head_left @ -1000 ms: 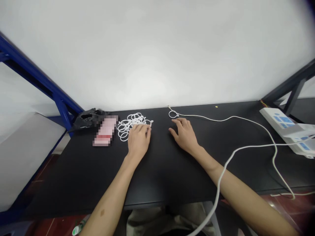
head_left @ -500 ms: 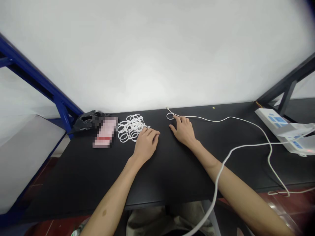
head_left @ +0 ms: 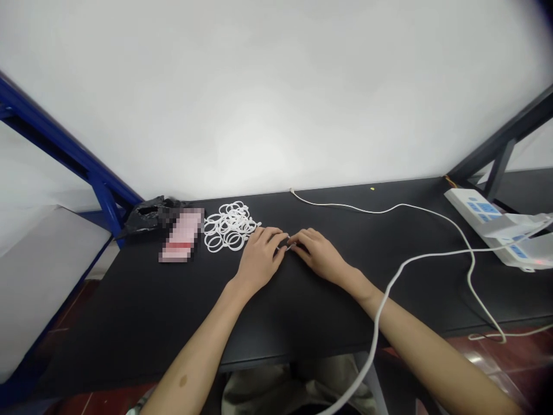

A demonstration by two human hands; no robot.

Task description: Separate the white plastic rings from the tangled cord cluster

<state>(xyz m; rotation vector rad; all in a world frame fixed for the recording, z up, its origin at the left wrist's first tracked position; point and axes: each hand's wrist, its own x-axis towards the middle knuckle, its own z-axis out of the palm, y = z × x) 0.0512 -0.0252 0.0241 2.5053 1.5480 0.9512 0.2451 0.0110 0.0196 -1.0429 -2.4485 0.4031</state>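
A thin white ring point(head_left: 291, 246), mostly hidden by fingers, is between my two hands over the middle of the black table. My left hand point(head_left: 261, 253) pinches its left side with thumb and fingers. On the opposite side, the bent fingers of my right hand point(head_left: 320, 252) close on the same ring, the two sets of fingertips nearly meeting. Just left of my left hand lies a loose heap of white plastic rings point(head_left: 237, 226) with small eyelets, like curtain rings.
Left of the heap are a pink blurred-out rectangle point(head_left: 184, 233) and a crumpled black plastic bag point(head_left: 149, 214). A white cable point(head_left: 371, 211) crosses the table point(head_left: 294, 311); a thicker one hangs over my right forearm. At right stands a white device with blue buttons point(head_left: 479, 208).
My right hand has come left and nearer from the back of the table, bringing the single ring to my left hand. Both hands now grip it.
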